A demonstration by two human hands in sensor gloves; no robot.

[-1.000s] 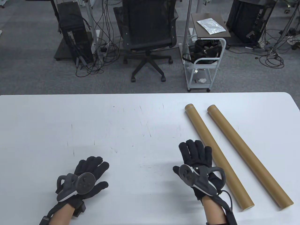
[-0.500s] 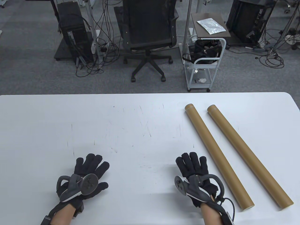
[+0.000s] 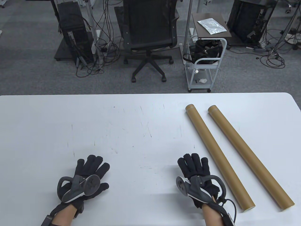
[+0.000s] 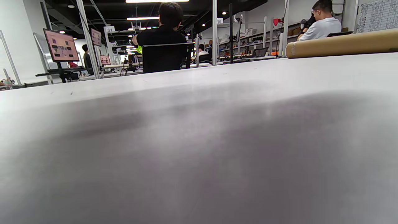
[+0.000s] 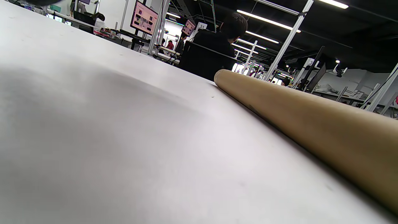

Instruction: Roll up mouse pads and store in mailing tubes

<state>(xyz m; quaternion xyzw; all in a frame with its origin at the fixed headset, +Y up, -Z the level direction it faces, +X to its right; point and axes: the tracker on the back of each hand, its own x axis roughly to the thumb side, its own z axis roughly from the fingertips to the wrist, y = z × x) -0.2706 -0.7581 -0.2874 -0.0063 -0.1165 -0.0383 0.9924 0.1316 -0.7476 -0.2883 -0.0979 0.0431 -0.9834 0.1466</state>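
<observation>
Table view: both hands (image 3: 88, 175) flat

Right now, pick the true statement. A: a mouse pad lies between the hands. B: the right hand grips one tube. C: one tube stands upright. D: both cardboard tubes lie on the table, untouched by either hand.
D: both tubes lie flat on the table, side by side and apart from the right hand and left hand.
</observation>
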